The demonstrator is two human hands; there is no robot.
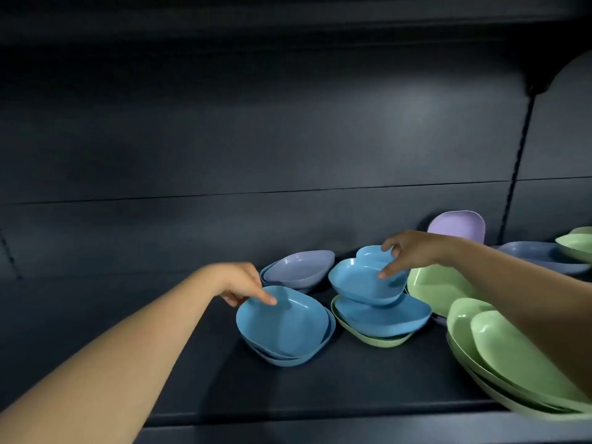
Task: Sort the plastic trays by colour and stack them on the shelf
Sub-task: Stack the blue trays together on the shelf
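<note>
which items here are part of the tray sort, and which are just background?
In the job:
left hand on the blue stack
right hand gripping a blue tray
blue tray on a green one
green stack
periwinkle trays
lilac tray

Background:
dark shelf
slotted upright

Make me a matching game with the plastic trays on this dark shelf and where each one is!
Things:
1. blue plastic tray stack
2. lilac plastic tray
3. lifted blue plastic tray
4. green plastic tray stack

Places:
A. leaning at the shelf's back
B. held by the right hand
C. under the left hand
D. front right corner

Pairs: 1-C, 2-A, 3-B, 4-D
</note>
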